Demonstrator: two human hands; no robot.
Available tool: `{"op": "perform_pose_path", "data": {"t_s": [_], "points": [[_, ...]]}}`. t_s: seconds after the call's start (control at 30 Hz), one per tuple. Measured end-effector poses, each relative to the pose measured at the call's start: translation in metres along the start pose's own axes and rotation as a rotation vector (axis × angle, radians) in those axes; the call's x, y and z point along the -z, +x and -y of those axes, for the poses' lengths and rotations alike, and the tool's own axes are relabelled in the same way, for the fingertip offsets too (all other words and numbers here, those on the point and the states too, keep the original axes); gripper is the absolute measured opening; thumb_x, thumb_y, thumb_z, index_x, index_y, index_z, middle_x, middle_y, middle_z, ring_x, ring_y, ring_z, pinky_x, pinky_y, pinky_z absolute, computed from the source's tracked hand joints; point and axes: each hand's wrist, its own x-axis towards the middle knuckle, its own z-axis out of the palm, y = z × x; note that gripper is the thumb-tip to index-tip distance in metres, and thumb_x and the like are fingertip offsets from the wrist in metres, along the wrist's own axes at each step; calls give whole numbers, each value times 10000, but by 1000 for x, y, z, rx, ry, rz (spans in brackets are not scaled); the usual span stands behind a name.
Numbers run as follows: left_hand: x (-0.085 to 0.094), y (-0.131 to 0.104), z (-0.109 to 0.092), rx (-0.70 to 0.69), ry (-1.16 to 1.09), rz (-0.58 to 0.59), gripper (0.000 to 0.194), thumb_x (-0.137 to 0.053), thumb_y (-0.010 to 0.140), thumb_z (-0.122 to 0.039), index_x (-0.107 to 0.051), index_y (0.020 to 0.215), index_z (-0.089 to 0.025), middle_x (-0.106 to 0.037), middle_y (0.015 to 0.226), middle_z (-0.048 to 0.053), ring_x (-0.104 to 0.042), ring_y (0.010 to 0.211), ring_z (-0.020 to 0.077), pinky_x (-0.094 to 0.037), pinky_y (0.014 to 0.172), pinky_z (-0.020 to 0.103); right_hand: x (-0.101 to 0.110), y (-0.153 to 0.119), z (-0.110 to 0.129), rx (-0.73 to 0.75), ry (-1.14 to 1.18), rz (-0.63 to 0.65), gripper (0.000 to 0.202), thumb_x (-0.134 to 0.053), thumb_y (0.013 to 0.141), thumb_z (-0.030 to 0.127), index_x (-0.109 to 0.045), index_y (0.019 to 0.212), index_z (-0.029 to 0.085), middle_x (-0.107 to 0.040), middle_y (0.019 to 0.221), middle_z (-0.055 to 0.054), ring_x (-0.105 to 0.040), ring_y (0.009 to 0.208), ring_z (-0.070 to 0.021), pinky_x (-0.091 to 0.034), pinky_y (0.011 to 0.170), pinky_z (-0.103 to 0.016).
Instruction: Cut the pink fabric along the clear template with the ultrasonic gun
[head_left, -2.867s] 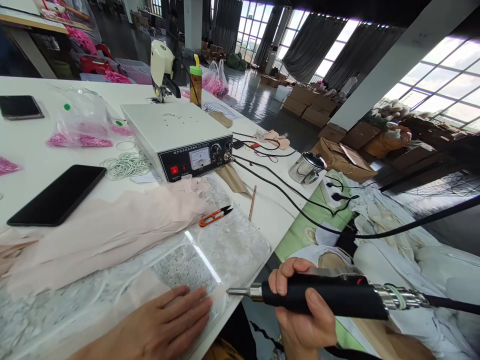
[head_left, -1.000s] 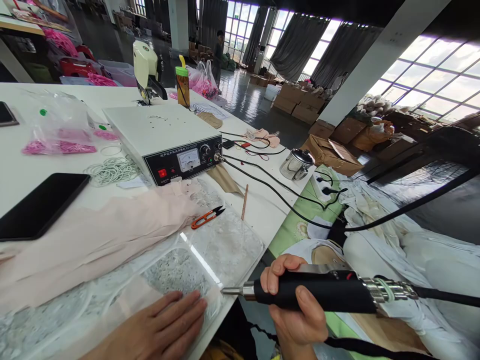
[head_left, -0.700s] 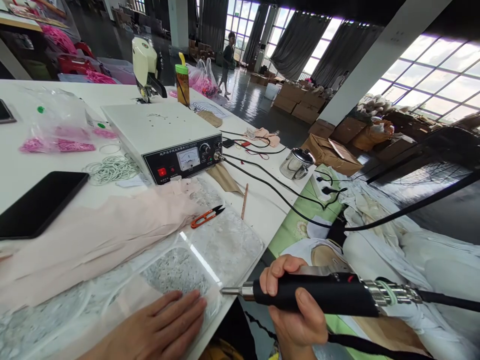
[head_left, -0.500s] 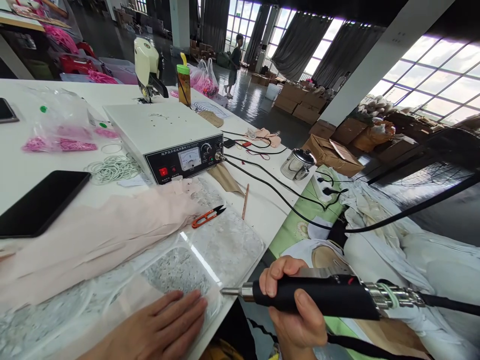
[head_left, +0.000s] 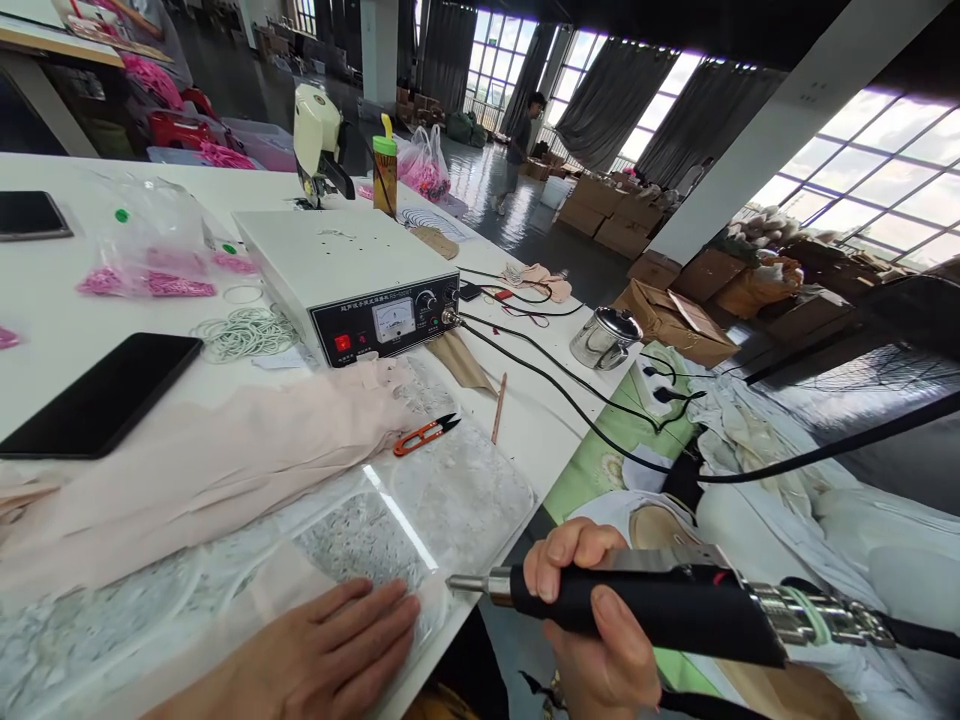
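Black tool (head_left: 660, 612): apparently being lined up beside the sheer cloth (head_left: 287, 578), contact not showing clearly.
Metal tip (head_left: 468, 583): probably calling for steady aim next; looking tapered, shiny.
Right hand (head_left: 600, 655): wrapping around the black tool.
Left hand (head_left: 337, 645): pressing flat on the sheer cloth, fingers together.
Orange snips (head_left: 420, 437): resting beyond the left hand.

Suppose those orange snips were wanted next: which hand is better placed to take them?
Probably the left hand: it lies flat on the thin pale fabric, gripping no tool, and looks closer to the orange snips. The right hand is wrapped around the black tool.
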Motion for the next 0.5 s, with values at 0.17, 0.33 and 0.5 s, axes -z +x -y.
{"op": "perform_pose_path", "data": {"t_s": [0.17,0.33,0.5], "points": [[6,3,0,-5,-26,-12,741,-488,799,3,-393,1523,-127,-419,1575,56,-418,1434,225,-362,1172,333,-2,1,-1,6,5,4,147,-629,873,373,-637,902,230,-546,809,3,-563,580,-120,-491,524,-272],[11,4,1,-15,-32,-42,674,-504,834,-32,-431,1498,-119,-474,1543,60,-424,1427,223,-364,1166,322,-3,-1,-4,-4,-7,29,156,-626,883,378,-647,927,230,-536,826,-4,-563,590,-122,-490,534,-283],[13,5,2,-28,43,-29,714,-492,798,-33,-421,1504,-113,-467,1547,54,-439,1415,233,-397,1140,328,-4,-1,-5,6,-5,31,151,-614,894,366,-647,942,226,-541,837,-5,-571,602,-119,-491,541,-277]]}}
